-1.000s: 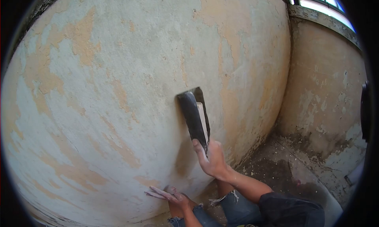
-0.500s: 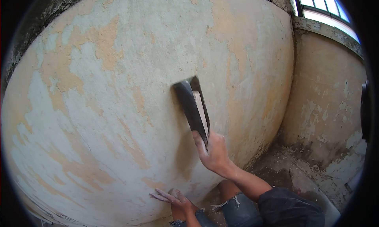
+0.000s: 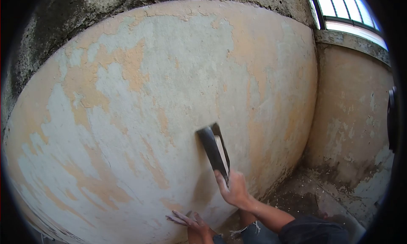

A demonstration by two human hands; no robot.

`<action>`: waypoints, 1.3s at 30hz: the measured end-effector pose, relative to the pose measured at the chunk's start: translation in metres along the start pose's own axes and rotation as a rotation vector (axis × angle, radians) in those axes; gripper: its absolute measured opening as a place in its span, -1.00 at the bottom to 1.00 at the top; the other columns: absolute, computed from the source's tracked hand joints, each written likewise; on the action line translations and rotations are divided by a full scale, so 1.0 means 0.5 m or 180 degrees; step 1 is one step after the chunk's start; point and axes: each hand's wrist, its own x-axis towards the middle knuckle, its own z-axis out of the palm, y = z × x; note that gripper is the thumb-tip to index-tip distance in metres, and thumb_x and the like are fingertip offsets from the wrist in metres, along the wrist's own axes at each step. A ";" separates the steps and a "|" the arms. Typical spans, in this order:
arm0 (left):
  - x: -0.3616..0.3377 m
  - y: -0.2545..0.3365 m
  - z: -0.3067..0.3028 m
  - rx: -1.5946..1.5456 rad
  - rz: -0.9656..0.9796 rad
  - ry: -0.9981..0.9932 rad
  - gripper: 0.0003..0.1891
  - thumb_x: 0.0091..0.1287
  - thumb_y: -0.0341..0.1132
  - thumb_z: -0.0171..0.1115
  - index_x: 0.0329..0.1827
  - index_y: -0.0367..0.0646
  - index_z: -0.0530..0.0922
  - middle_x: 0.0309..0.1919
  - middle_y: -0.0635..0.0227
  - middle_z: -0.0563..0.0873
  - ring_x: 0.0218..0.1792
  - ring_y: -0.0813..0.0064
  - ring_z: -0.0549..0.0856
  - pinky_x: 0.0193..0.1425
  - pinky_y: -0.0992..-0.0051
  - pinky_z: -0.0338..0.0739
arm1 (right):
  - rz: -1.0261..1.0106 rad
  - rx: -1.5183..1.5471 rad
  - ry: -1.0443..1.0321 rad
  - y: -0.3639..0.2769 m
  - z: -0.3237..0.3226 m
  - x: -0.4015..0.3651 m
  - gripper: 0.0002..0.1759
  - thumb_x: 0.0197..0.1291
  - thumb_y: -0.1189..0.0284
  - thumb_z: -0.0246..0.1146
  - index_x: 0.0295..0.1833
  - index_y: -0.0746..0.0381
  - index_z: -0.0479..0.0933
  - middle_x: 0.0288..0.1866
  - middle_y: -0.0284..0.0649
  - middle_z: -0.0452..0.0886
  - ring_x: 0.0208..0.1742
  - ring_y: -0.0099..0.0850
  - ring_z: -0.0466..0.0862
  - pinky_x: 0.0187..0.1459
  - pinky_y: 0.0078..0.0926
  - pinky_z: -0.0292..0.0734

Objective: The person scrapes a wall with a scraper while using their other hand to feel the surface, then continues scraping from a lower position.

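Observation:
My right hand (image 3: pixel 235 189) is closed around the lower end of a sanding block (image 3: pixel 214 148), a pale bar with a dark sheet folded around it. The block tilts up and to the left, its upper end right at the wall (image 3: pixel 178 99). Pale grey and peach patches of worn paint cover that wall. Lower down, my left hand (image 3: pixel 193 222) is open, fingers stretched to the left close by the wall's lower part. White dust coats its fingers. No object shows in it.
Rough dark masonry (image 3: pixel 55 27) runs above the painted surface. At right, a stained side wall (image 3: pixel 352 116) meets it in a corner below a barred window (image 3: pixel 347 6). Debris dots the floor (image 3: pixel 296 193) near my knees.
My right hand and the sanding block have moved down along the wall. The view has tilted up a little, showing more masonry at the top. My left hand stays low and open.

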 end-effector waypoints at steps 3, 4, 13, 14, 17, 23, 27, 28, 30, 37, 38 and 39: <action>0.009 0.038 -0.016 -0.0081 -0.0184 -0.0091 -0.03 0.45 0.33 -0.10 0.67 -0.24 -0.09 0.63 -0.25 -0.30 0.64 -0.18 -0.27 0.61 -0.18 -0.27 | -0.0034 -0.0027 -0.0133 0.039 0.030 -0.056 -0.61 0.37 0.22 0.27 -0.21 0.41 0.51 -0.53 0.17 0.60 -0.42 0.21 0.65 -0.40 0.04 0.51; 0.008 0.033 -0.011 -0.0073 -0.0187 -0.0121 -0.03 0.45 0.33 -0.10 0.67 -0.24 -0.09 0.63 -0.25 -0.30 0.64 -0.18 -0.27 0.61 -0.18 -0.27 | -0.0070 -0.0167 -0.0204 0.039 0.028 -0.043 -0.62 0.37 0.23 0.27 -0.18 0.41 0.51 -0.52 0.18 0.61 -0.42 0.22 0.64 -0.39 0.06 0.51; 0.009 0.024 -0.014 -0.0003 0.0029 0.0000 -0.07 0.47 0.24 -0.08 0.67 -0.25 -0.10 0.63 -0.25 -0.31 0.64 -0.22 -0.29 0.62 -0.15 -0.24 | -0.0066 -0.0021 -0.0113 0.009 0.035 -0.022 -0.63 0.38 0.23 0.27 -0.14 0.39 0.52 -0.50 0.19 0.60 -0.40 0.21 0.65 -0.36 0.07 0.51; 0.008 0.032 -0.022 -0.0046 -0.0092 -0.0077 -0.07 0.47 0.23 -0.07 0.67 -0.25 -0.10 0.63 -0.25 -0.31 0.64 -0.22 -0.28 0.61 -0.15 -0.23 | -0.0124 -0.0029 -0.0102 0.023 0.046 -0.043 -0.63 0.38 0.23 0.27 -0.14 0.39 0.52 -0.50 0.19 0.60 -0.40 0.21 0.65 -0.36 0.07 0.51; 0.012 0.046 -0.020 -0.0077 -0.0263 -0.0175 -0.07 0.46 0.23 -0.06 0.67 -0.26 -0.09 0.62 -0.26 -0.31 0.64 -0.23 -0.28 0.61 -0.17 -0.23 | -0.0015 0.0151 -0.0139 0.021 0.043 -0.052 -0.63 0.40 0.23 0.25 -0.19 0.39 0.50 -0.53 0.18 0.58 -0.42 0.20 0.65 -0.38 0.05 0.49; 0.002 0.017 -0.015 -0.0158 -0.0090 -0.0091 -0.05 0.44 0.23 -0.02 0.67 -0.26 -0.09 0.62 -0.26 -0.30 0.64 -0.22 -0.29 0.61 -0.19 -0.27 | -0.0132 0.0607 0.0083 -0.048 -0.001 0.065 -0.61 0.42 0.22 0.22 -0.23 0.39 0.49 -0.56 0.15 0.57 -0.45 0.19 0.63 -0.41 0.01 0.46; 0.010 0.030 -0.024 -0.0160 -0.0116 -0.0165 -0.04 0.44 0.26 -0.03 0.67 -0.26 -0.08 0.62 -0.26 -0.28 0.64 -0.22 -0.28 0.60 -0.20 -0.29 | -0.0148 0.0244 0.0057 0.019 0.032 -0.051 -0.60 0.43 0.22 0.21 -0.24 0.39 0.49 -0.55 0.15 0.58 -0.44 0.20 0.64 -0.40 0.02 0.47; 0.014 0.030 -0.015 -0.0164 -0.0130 -0.0122 -0.04 0.44 0.26 -0.03 0.67 -0.26 -0.08 0.62 -0.26 -0.28 0.64 -0.22 -0.28 0.60 -0.20 -0.29 | -0.0175 0.0253 0.0062 0.013 0.032 -0.058 -0.61 0.43 0.22 0.22 -0.24 0.39 0.49 -0.54 0.15 0.58 -0.43 0.20 0.64 -0.40 0.02 0.47; 0.010 0.025 -0.015 -0.0212 0.0005 -0.0015 -0.10 0.47 0.22 -0.08 0.66 -0.25 -0.03 0.62 -0.29 -0.22 0.64 -0.20 -0.24 0.61 -0.16 -0.26 | -0.0196 0.0229 0.0032 0.028 0.033 -0.027 -0.61 0.43 0.22 0.22 -0.23 0.40 0.50 -0.54 0.16 0.58 -0.41 0.21 0.64 -0.40 0.02 0.48; 0.008 0.031 -0.019 -0.0251 -0.0128 -0.0041 -0.07 0.45 0.26 -0.06 0.67 -0.23 -0.06 0.62 -0.29 -0.23 0.64 -0.18 -0.26 0.61 -0.14 -0.25 | -0.0110 0.0226 0.0055 -0.017 0.016 0.047 -0.59 0.41 0.20 0.24 -0.21 0.41 0.51 -0.53 0.18 0.58 -0.39 0.22 0.65 -0.40 0.00 0.49; 0.005 0.028 -0.023 -0.0155 -0.0139 -0.0107 -0.07 0.45 0.25 -0.06 0.68 -0.21 -0.07 0.62 -0.28 -0.24 0.64 -0.18 -0.26 0.61 -0.14 -0.23 | 0.0025 0.0083 -0.0025 0.017 0.031 -0.002 -0.60 0.41 0.21 0.24 -0.21 0.41 0.51 -0.53 0.18 0.58 -0.39 0.22 0.65 -0.40 0.01 0.50; 0.006 0.026 -0.023 -0.0072 -0.0148 -0.0155 -0.07 0.45 0.25 -0.05 0.68 -0.18 -0.09 0.63 -0.26 -0.25 0.65 -0.17 -0.26 0.61 -0.13 -0.21 | -0.0055 0.0050 -0.0023 0.041 0.044 -0.056 -0.59 0.40 0.21 0.25 -0.21 0.41 0.51 -0.54 0.18 0.58 -0.40 0.22 0.65 -0.40 0.01 0.50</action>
